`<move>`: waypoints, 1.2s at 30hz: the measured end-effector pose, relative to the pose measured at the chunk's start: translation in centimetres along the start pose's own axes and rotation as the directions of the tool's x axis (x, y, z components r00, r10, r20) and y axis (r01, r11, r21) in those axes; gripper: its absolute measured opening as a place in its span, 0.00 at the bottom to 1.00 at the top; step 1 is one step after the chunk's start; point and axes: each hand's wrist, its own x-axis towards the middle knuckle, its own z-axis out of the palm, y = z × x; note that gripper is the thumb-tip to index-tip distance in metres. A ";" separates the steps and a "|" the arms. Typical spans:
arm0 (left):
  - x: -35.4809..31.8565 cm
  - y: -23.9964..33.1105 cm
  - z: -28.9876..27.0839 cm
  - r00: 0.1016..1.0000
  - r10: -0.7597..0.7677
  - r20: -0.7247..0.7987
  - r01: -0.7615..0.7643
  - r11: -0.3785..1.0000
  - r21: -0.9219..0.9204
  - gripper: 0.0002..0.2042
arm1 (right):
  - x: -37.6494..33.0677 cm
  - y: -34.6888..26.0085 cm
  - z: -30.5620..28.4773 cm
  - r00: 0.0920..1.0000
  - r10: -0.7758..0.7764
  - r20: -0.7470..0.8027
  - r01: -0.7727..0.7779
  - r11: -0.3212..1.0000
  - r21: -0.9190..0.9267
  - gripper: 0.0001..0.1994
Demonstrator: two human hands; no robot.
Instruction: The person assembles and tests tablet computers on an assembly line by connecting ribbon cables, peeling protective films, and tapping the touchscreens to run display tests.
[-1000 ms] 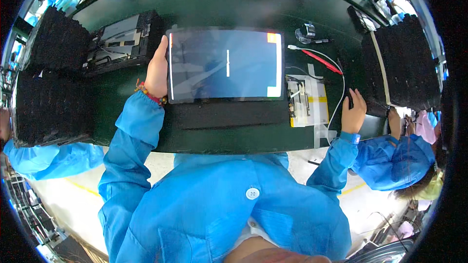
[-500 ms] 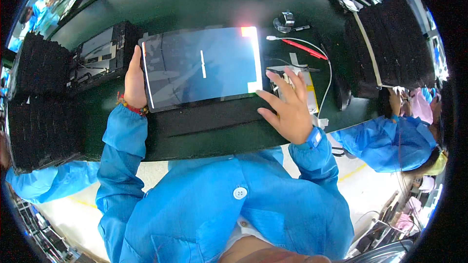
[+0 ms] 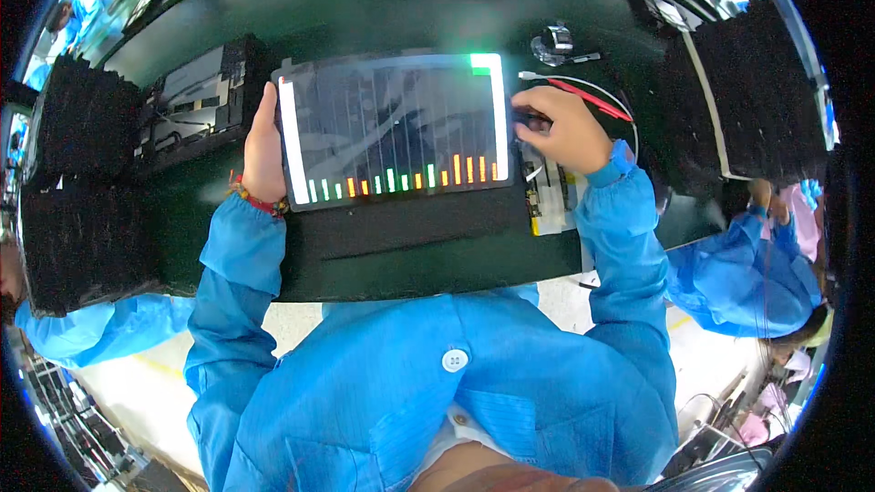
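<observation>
A tablet-like display panel (image 3: pixel 392 132) is lit, tilted up over a black foam pad (image 3: pixel 401 228). Its dark screen carries white bands down both sides, a green patch at the upper right corner and several green and orange bars along the bottom. My left hand (image 3: pixel 263 155) grips the panel's left edge, thumb up along it. Just off the right edge, my right hand (image 3: pixel 570 132) has its thumb and fingers pinched round something small and dark that I cannot make out. Partly under that wrist lies a flat silver-and-yellow component (image 3: pixel 550 203) with wiring.
Black foam trays (image 3: pixel 82 128) are stacked at the left, with another strapped stack (image 3: pixel 756 96) at the right. An opened device (image 3: pixel 187 100) lies beside the left stack. Beyond my right hand are a red pen (image 3: pixel 592 98), a white cable (image 3: pixel 622 96) and a clear tape roll (image 3: pixel 552 42).
My right hand has moved up from the panel's lower right corner to beside its right edge, its spread fingers closing. The screen has gone from a grey-blue field to coloured bars.
</observation>
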 end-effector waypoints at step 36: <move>-0.1 -0.1 1.7 0.998 -0.007 0.058 0.012 0.997 -0.082 0.24 | 0.8 5.8 2.3 0.905 -0.110 -0.412 -0.089 0.896 -0.435 0.11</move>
